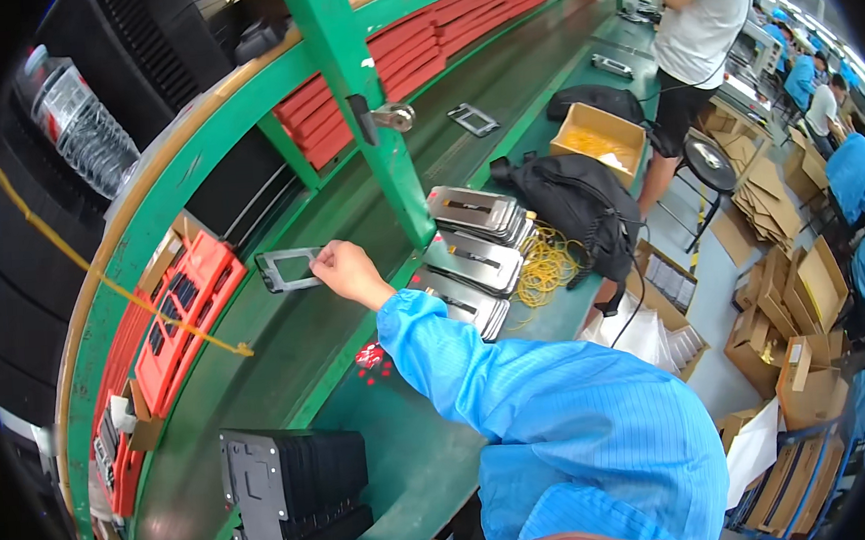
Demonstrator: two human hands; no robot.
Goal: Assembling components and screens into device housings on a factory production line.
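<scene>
The sleeve [579, 390] leads left to the right hand [352, 275], which pinches the right end of the frame [271, 272] over the belt [283, 329] (left hand out of view, state indeterminable), presumably light, stiff, crackable, best gripped by its rim.

A loose, bright blue work garment [600, 423] clothed the body, its fabric crossed by fine parallel lines. The long sleeve [438, 359] was wide and creased, with soft folds along its length, narrowing to a gathered cuff [392, 315] at the wrist. The right hand [349, 272] was bare.
</scene>
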